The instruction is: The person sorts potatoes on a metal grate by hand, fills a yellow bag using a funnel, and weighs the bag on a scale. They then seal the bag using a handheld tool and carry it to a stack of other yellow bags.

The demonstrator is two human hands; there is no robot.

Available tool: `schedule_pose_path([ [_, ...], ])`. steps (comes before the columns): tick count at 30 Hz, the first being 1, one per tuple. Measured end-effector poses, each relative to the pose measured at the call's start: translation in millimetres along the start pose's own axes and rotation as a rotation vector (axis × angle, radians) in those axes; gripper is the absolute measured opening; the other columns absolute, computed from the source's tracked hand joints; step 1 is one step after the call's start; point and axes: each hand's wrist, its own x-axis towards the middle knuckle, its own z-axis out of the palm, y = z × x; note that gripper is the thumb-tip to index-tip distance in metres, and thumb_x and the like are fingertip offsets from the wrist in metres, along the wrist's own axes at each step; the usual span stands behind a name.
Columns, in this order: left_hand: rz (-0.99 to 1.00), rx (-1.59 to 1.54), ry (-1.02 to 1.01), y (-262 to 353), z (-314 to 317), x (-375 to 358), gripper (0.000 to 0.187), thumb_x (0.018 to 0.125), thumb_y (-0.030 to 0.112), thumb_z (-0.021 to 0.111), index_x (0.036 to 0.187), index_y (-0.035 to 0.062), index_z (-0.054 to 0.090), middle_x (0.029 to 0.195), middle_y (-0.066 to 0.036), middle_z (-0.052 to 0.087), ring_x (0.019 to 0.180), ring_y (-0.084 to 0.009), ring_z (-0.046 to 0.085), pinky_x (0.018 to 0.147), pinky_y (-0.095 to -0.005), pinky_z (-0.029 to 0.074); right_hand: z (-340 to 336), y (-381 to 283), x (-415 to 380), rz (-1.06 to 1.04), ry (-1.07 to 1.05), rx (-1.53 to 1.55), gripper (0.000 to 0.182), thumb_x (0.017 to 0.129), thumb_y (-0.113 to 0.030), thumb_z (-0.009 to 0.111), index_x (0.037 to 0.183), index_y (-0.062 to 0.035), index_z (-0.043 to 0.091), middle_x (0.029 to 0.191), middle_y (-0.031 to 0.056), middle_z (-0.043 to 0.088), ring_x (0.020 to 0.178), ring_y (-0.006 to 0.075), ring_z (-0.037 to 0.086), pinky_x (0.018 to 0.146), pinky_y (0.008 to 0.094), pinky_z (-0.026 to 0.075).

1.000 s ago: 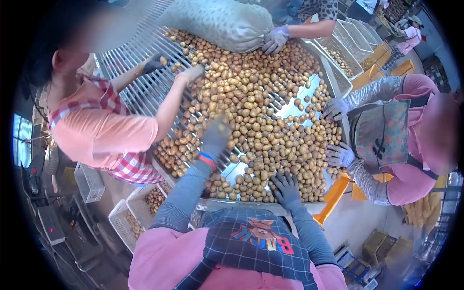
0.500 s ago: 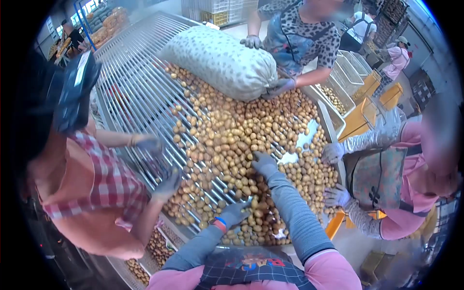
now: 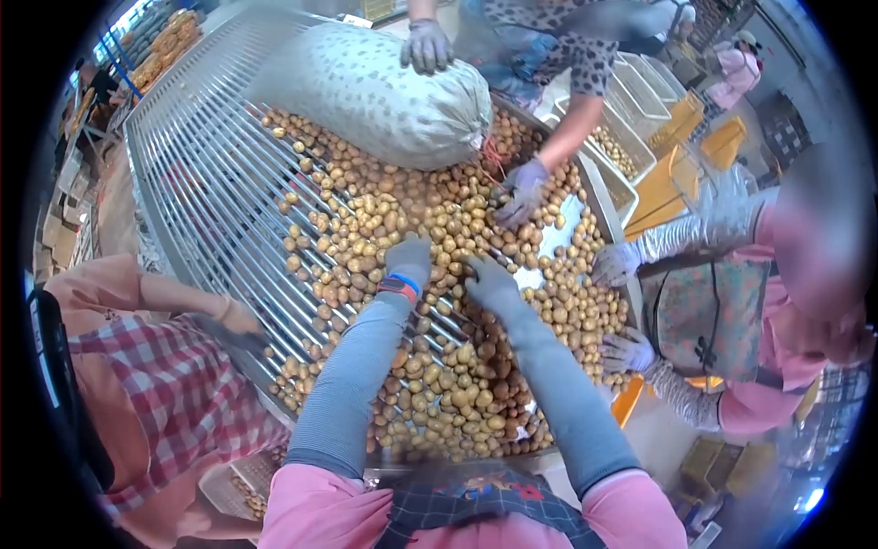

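Observation:
Small potatoes (image 3: 457, 395) lie loose across a sorting table of metal bars (image 3: 219, 183). My left hand (image 3: 408, 260), gloved in grey with a blue and red band at the wrist, rests in the middle of the pile; its fingertips are turned down and hidden. Just to its right, my right hand (image 3: 492, 284), also gloved, touches the potatoes with its fingers apart and nothing visibly held. Beyond both hands lies a large, full, pale spotted sack (image 3: 384, 96), its gathered end toward the right with red string at it.
Across the table, one co-worker's gloved hand (image 3: 427, 46) rests on the sack and the other (image 3: 523, 192) reaches into the potatoes. Another co-worker's hands (image 3: 617, 263) are at the right edge. A person in a checked apron (image 3: 174, 384) stands left. White crates (image 3: 631, 101) stand beyond the right edge.
My left hand has moved forward and up the pile; my right has shifted slightly left. The far co-worker's lower hand has left the sack's end. The left person's hands have drawn back.

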Motion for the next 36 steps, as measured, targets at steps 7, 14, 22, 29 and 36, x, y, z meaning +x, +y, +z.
schedule_pose_path([
  [7,0.051,-0.239,0.006,-4.7,40.3,-105.5,0.045,0.087,0.031,0.056,0.130,0.0220,0.050,0.117,-0.013,0.057,0.099,-0.0355,0.063,0.080,-0.0485,0.051,28.5,12.1,-47.9,0.199,-0.065,-0.012,0.049,0.085,-0.029,0.057,0.133,-0.0238,0.048,0.118,0.0147,0.061,0.107,0.0348,0.060,0.091,0.0417,0.048],
  [14,-0.129,-1.458,0.110,-10.2,98.3,-228.3,0.039,0.096,0.026,0.048,0.128,0.0042,0.057,0.106,-0.009,0.065,0.088,-0.0150,0.061,0.072,-0.0278,0.050,50.5,80.2,-161.0,0.301,0.111,0.396,0.047,0.084,-0.037,0.065,0.126,-0.0153,0.056,0.100,0.0154,0.067,0.090,0.0277,0.065,0.079,0.0366,0.051],
  [22,-0.340,-2.811,-0.784,14.3,76.2,-358.2,0.056,0.091,0.057,0.050,0.128,0.0154,0.055,0.134,-0.009,0.052,0.127,-0.0264,0.046,0.112,-0.0511,0.026,52.8,-12.8,-276.5,-0.421,0.024,0.299,0.050,0.087,-0.030,0.062,0.129,-0.0052,0.051,0.118,0.0142,0.060,0.109,0.0301,0.057,0.092,0.0404,0.045],
  [29,-0.252,-2.652,-0.754,-37.1,76.0,-371.5,0.039,0.096,0.035,0.051,0.122,0.0056,0.056,0.127,-0.014,0.053,0.098,-0.0185,0.059,0.067,-0.0227,0.052,59.0,82.9,-248.7,-0.076,0.026,-0.486,0.038,0.085,-0.033,0.057,0.121,-0.0208,0.060,0.128,0.0071,0.056,0.131,0.0362,0.039,0.115,0.0561,0.014],
  [36,-0.038,-0.618,0.256,-46.1,48.5,-251.2,0.045,0.078,0.039,0.069,0.116,0.0142,0.066,0.111,-0.013,0.062,0.102,-0.0275,0.063,0.085,-0.0378,0.051,95.4,-24.9,-167.6,-0.328,0.262,0.010,0.031,0.079,-0.018,0.060,0.109,-0.0115,0.062,0.113,0.0114,0.063,0.101,0.0324,0.059,0.088,0.0431,0.047],
])
